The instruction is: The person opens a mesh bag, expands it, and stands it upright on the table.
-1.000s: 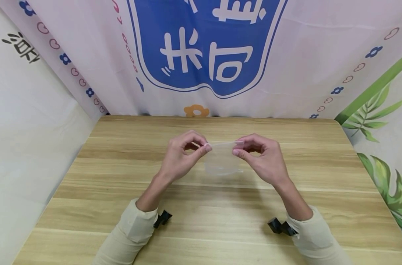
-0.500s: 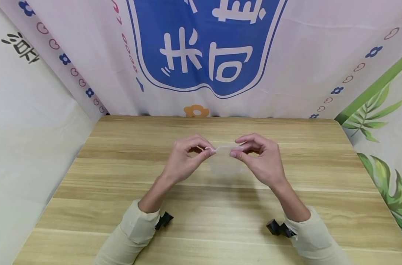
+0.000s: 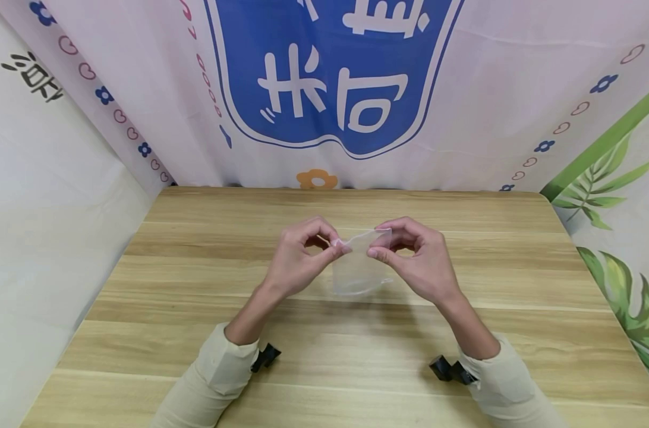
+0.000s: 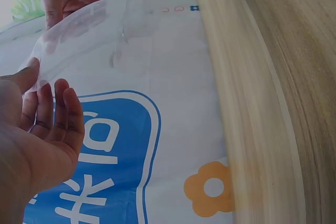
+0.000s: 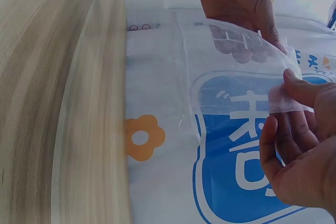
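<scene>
A transparent, roughly rectangular thin-plastic bag (image 3: 359,268) hangs above the pale wood-grain table (image 3: 346,368); the left hand (image 3: 302,252) pinches its top edge near one corner, the right hand (image 3: 425,257) near the other; it looks light, limp, slippery and easily creased, best held by those corners.

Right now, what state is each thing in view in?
Clear plastic film: held up, upper edge uneven; cannot tell whether it opens.
Left hand: pinches the film's upper edge.
Right hand: holds the film between thumb and fingers.
Banner: hanging, lightly creased.
Left sleeve: forearm bare beyond cuff.
Right sleeve: same.
</scene>
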Demonstrator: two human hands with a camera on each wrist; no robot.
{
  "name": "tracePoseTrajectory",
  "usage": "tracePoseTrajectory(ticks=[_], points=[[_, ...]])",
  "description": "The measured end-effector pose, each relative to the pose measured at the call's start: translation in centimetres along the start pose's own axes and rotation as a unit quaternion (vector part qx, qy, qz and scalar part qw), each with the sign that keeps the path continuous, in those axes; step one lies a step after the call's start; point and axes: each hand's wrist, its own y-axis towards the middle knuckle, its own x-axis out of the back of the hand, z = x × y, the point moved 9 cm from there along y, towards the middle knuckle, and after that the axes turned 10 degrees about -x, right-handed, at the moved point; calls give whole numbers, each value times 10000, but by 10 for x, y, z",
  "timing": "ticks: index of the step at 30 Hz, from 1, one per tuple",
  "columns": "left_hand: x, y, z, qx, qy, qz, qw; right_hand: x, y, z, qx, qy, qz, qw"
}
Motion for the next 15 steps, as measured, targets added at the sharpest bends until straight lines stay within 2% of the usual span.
tracePoseTrajectory(ticks=[7, 10, 15], points=[[-5, 0, 3, 209, 29, 187, 9996, 4, -1, 1, 20, 100, -280, 9996], [-6, 0, 3, 176, 6, 150, 9997, 4, -1, 2, 35, 112, -309, 9995], [-7, 0, 2, 26, 3, 124, 9999, -1, -1, 2, -15, 79, -128, 9999]])
